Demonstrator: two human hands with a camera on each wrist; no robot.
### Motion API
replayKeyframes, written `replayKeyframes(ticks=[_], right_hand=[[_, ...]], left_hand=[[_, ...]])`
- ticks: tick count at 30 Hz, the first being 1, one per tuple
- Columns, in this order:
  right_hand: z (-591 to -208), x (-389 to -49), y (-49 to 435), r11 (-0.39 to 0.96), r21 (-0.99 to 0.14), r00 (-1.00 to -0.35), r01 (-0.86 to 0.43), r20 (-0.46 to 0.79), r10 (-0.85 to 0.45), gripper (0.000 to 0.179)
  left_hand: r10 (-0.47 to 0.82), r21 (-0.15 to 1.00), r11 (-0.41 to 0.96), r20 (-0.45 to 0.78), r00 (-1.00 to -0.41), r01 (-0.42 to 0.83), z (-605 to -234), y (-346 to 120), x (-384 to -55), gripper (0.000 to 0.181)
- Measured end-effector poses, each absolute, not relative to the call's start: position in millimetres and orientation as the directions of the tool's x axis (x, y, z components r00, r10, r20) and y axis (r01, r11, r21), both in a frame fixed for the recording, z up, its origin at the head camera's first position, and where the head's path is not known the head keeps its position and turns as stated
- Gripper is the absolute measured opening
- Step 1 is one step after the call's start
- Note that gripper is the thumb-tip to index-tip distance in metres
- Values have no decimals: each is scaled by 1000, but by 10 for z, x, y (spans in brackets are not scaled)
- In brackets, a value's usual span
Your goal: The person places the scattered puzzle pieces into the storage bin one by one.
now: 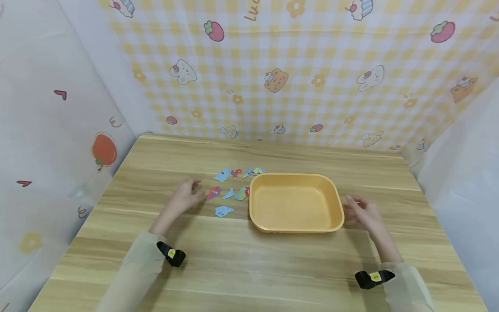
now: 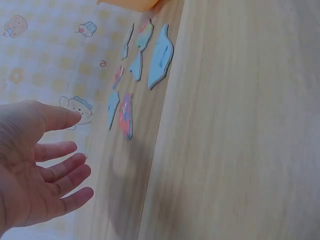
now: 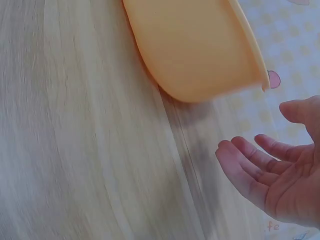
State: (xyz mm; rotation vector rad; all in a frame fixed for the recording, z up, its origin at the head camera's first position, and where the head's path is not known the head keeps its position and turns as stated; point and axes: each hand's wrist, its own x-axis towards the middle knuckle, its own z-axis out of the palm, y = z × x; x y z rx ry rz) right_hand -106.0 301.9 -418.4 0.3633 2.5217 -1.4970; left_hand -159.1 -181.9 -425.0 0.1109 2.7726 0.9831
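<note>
Seven thin, irregular, multicoloured pieces [image 1: 229, 193] would suit edge pinches; the left hand [image 1: 185, 196] nearby and right hand [image 1: 364, 212] by the rounded orange plastic tub [image 1: 295, 204] are empty, fingers loosely relaxed.

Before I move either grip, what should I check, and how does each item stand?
1. Left grip free: ok, holds nothing.
2. Right grip off the tray: ok, a gap shows in the right wrist view.
3. Pieces on the table: ok, beside the tray.
4. Every piece fully visible in the head view: not ok, the tray hides part of the red-green piece.
</note>
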Motion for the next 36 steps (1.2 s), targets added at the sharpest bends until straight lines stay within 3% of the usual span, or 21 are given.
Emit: replayKeyframes(ticks=[19, 27, 36], right_hand=[[-4207, -1075, 2812, 417, -825, -923, 381, -364, 125, 68], [-4196, -1062, 2785, 444, -824, -934, 352, -342, 106, 64], [-4197, -1060, 2802, 461, -828, -946, 321, -304, 113, 52]], left_hand=[[62, 635, 749, -351, -934, -189, -4367, -1480, -2063, 55], [28, 635, 745, -333, -942, -203, -4406, -1395, -2151, 55], [13, 555, 816, -296, -955, -161, -4415, -1312, -2233, 46]])
